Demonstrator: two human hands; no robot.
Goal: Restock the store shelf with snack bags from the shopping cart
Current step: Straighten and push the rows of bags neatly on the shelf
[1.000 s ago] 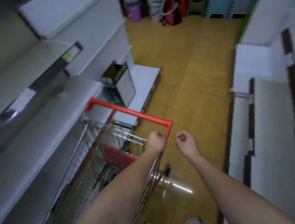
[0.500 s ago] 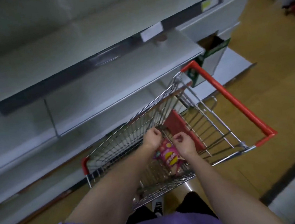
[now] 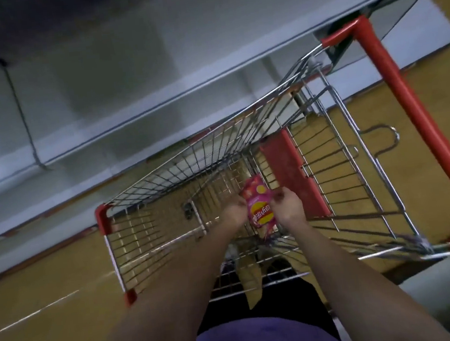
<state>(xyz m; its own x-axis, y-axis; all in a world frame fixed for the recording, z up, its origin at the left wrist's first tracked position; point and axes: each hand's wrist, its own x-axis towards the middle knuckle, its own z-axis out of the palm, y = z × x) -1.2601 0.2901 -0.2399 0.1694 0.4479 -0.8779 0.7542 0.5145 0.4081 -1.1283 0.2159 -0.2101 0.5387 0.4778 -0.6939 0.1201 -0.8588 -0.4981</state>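
At the far left the store shelf (image 3: 132, 102) runs along the aisle, its white boards bare where we can see them, with the lower board's front edge just beyond the shopping cart (image 3: 179, 175). We are reaching down into the wire basket: our left hand (image 3: 232, 211) has its fingers (image 3: 239, 203) curled against the left edge of the pink snack bag (image 3: 259, 208), though blur keeps us from seeing the grip clearly, and our right hand (image 3: 288, 208) pinches the bag's right edge from the other side. The bag itself stands roughly upright between the two hands, low inside the basket, near the red child-seat flap (image 3: 293, 173). We judge this to be the pick-up step, with the bag held but not yet lifted out. Next we must raise it straight up over the cart's wire rim, then swing it left onto a shelf board. The rim on the shelf side and the board's front lip are the edges to miss; above the basket the way looks open. To the right the red push handle (image 3: 414, 118) stands well apart from our hands.
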